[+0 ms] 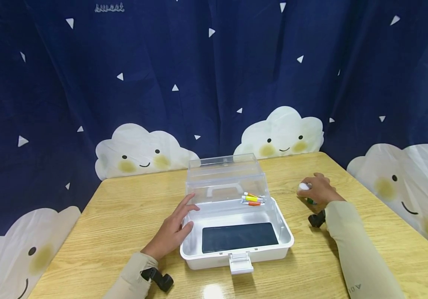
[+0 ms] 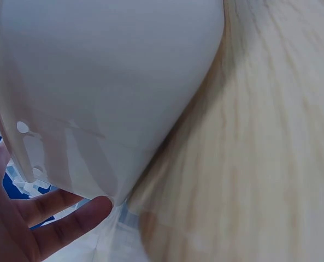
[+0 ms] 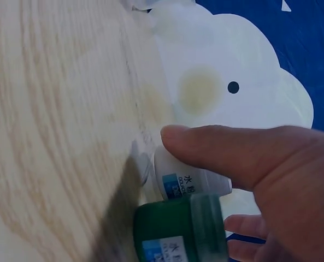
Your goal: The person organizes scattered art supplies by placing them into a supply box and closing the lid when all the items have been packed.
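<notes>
A white plastic box (image 1: pixel 214 262) stands with its clear lid (image 1: pixel 225 170) raised. Inside its base lies a flat dark rectangle (image 1: pixel 240 237). My left hand (image 1: pixel 174 228) is at the box's left rim, fingers loosely extended over the edge; the left wrist view shows the fingers (image 2: pixel 77 224) beside the white wall. Right of the box, my right hand (image 1: pixel 321 189) holds a white paint jar (image 3: pixel 175 173), thumb on the near side and other fingers partly hidden behind. Next to it sits a green paint jar (image 3: pixel 164 232), mostly covered by the hand in the head view.
Several small paint tubes (image 1: pixel 253 199) show at the box's back right corner; whether inside or behind the lid, I cannot tell. The box's latch (image 1: pixel 240 263) hangs down in front. A dark blue curtain (image 1: pixel 214 83) with clouds borders the wooden table (image 1: pixel 131 207).
</notes>
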A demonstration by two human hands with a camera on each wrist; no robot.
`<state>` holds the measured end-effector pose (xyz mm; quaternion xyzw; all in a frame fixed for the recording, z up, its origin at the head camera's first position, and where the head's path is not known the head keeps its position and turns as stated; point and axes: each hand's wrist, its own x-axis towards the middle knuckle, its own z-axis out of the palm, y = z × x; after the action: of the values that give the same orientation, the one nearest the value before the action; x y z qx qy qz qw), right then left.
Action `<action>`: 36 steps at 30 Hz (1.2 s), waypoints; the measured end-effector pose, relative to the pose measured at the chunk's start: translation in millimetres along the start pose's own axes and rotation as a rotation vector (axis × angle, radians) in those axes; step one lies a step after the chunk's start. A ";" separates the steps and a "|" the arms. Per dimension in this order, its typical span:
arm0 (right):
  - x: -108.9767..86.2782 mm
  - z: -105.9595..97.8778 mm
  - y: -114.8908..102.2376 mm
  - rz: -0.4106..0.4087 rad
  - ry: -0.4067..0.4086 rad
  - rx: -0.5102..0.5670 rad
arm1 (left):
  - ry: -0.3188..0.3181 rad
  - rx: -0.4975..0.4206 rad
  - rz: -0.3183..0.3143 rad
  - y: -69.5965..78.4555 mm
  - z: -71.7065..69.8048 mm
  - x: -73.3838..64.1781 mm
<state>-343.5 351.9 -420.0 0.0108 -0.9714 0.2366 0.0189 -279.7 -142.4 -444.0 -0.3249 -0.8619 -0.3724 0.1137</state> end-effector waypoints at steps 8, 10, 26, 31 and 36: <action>1.8 -4.5 -8.1 -0.034 0.038 0.010 | 0.002 0.001 -0.003 0.8 -0.7 0.2; 1.1 -5.8 -11.3 -0.041 0.051 0.007 | 0.003 -0.001 0.000 0.9 -0.7 0.1; -2.3 -14.4 -38.2 -0.122 0.129 0.011 | -0.002 -0.011 -0.007 2.2 -1.1 0.3; -3.7 -18.3 -50.3 -0.148 0.141 0.042 | 0.000 -0.004 -0.008 1.9 -1.1 0.3; -5.9 -21.2 -59.2 -0.160 0.150 0.048 | 0.000 0.006 -0.001 1.7 -1.1 0.4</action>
<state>-335.1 309.2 -374.3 0.0708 -0.9574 0.2574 0.1098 -279.0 -142.1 -442.1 -0.3240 -0.8632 -0.3699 0.1141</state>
